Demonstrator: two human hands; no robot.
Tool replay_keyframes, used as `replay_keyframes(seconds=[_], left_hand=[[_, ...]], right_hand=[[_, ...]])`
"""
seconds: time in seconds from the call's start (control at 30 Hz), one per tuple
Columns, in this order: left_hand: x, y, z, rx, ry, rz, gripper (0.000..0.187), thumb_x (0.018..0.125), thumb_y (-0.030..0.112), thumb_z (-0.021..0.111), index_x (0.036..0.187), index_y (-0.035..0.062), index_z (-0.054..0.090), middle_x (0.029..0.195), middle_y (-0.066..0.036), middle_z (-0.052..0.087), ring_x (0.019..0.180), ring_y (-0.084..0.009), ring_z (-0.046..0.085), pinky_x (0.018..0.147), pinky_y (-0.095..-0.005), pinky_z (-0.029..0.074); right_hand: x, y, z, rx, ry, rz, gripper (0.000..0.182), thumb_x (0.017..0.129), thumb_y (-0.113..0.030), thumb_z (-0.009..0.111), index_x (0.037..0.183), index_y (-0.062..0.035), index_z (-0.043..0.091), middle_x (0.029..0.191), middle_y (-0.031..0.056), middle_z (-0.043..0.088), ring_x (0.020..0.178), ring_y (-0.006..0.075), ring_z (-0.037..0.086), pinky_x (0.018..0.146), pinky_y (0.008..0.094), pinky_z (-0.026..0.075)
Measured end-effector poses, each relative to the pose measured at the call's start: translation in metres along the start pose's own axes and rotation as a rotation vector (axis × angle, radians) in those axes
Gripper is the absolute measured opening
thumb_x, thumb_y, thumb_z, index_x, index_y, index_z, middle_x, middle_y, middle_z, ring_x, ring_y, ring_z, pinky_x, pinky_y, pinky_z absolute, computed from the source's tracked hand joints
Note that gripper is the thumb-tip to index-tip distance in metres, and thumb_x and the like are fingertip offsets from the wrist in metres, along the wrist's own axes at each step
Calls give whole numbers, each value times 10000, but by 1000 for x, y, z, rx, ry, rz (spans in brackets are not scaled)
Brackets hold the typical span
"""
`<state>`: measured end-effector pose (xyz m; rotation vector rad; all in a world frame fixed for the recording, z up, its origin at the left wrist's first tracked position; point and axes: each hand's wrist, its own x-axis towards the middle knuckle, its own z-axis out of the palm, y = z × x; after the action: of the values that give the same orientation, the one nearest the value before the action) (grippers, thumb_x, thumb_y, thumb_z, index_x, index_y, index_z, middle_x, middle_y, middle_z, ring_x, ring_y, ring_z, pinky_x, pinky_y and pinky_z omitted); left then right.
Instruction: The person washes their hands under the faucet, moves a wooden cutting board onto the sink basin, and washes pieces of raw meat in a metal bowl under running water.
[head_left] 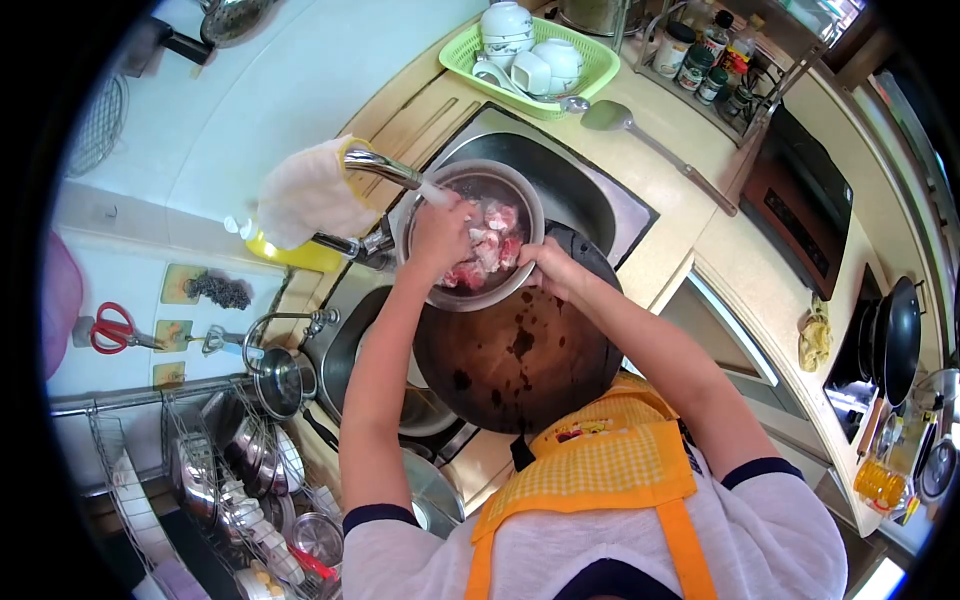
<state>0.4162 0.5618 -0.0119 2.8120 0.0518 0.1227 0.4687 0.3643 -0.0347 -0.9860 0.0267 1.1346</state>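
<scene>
A round metal pot (532,200) with raw meat pieces (487,247) in cloudy water is over the sink (580,190). My left hand (442,236) reaches into the pot beside the meat, under water running from the tap (385,166). Its fingers point down into the pot, and their tips are hidden. On the near right side, my right hand (554,270) is closed on the pot's rim, thumb on top. Below the pot lies a large round dark-brown board (520,350), wet and blotched, covering part of the sink.
A green basket (455,50) of bowls stands behind the sink. A spatula (660,145) lies right of it, near a rack of bottles (700,65). A white cloth (315,190) hangs by the tap. An induction cooker (795,200) is right; a dish rack (200,480) is lower left.
</scene>
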Motion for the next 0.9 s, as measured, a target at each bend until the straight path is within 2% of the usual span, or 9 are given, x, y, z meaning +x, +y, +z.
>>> replay_keyframes(seconds=[0.1, 0.2, 0.3, 0.4, 0.43, 0.57, 0.67, 0.77, 0.9], left_hand=[[-19, 20, 13, 153, 37, 200, 314, 669, 106, 611, 980, 82, 572, 931, -105, 558, 933, -280, 520, 819, -414, 352], [-18, 15, 27, 262, -67, 112, 337, 672, 164, 608, 1001, 108, 563, 997, -86, 529, 967, -258, 510, 828, -434, 337], [-13, 13, 20, 113, -71, 125, 266, 680, 186, 623, 918, 70, 600, 882, -92, 574, 855, -240, 551, 760, -391, 383], [-1, -2, 13, -457, -230, -179, 235, 672, 216, 656, 799, 22, 623, 701, -93, 580, 663, -218, 548, 639, -334, 412], [-3, -7, 16, -592, -113, -138, 249, 709, 238, 661, 752, -5, 634, 582, -82, 550, 542, -166, 492, 546, -298, 400], [-5, -24, 18, -729, -118, -262, 278, 802, 273, 608, 859, 4, 651, 611, -50, 564, 568, -106, 484, 563, -276, 401], [-5, -36, 29, -841, -34, -322, 275, 802, 274, 606, 862, 11, 656, 591, -41, 554, 553, -112, 484, 554, -281, 404], [-2, -36, 25, -822, 10, -428, 272, 802, 277, 604, 840, 14, 662, 577, -47, 555, 543, -115, 493, 543, -286, 408], [-1, -26, 18, -425, 195, -378, 266, 790, 269, 610, 784, 8, 663, 571, -66, 558, 535, -130, 509, 538, -290, 411]], right_hand=[[8, 6, -7, 8, -28, 6, 421, 683, -21, 524, 1089, 44, 430, 951, 137, 539, 820, 243, 588, 679, 412, 539], [13, 10, -10, 14, -24, 6, 410, 676, -13, 520, 1072, 41, 432, 934, 135, 538, 806, 240, 587, 672, 411, 541], [16, 12, -12, 7, -62, 23, 423, 667, -4, 519, 1076, 41, 422, 934, 135, 533, 806, 241, 584, 676, 418, 539], [12, 10, -11, -5, -22, 18, 424, 668, -4, 517, 1078, 42, 416, 936, 134, 530, 811, 242, 584, 684, 423, 536], [9, 8, -7, -6, 6, 14, 421, 670, -6, 516, 1076, 42, 416, 935, 133, 529, 811, 243, 584, 687, 424, 535], [10, 9, -6, 9, 6, 6, 425, 673, -10, 511, 1084, 36, 412, 936, 129, 528, 815, 241, 583, 691, 418, 534], [15, 12, -12, 13, -69, 14, 431, 674, -11, 511, 1091, 30, 409, 940, 127, 527, 819, 239, 579, 692, 413, 534], [13, 9, -12, -2, -79, 26, 442, 674, -11, 513, 1100, 27, 403, 952, 127, 526, 835, 241, 578, 691, 410, 535], [16, 14, -14, 15, -68, 17, 440, 675, -10, 513, 1100, 29, 403, 955, 130, 530, 849, 244, 579, 692, 410, 535]])
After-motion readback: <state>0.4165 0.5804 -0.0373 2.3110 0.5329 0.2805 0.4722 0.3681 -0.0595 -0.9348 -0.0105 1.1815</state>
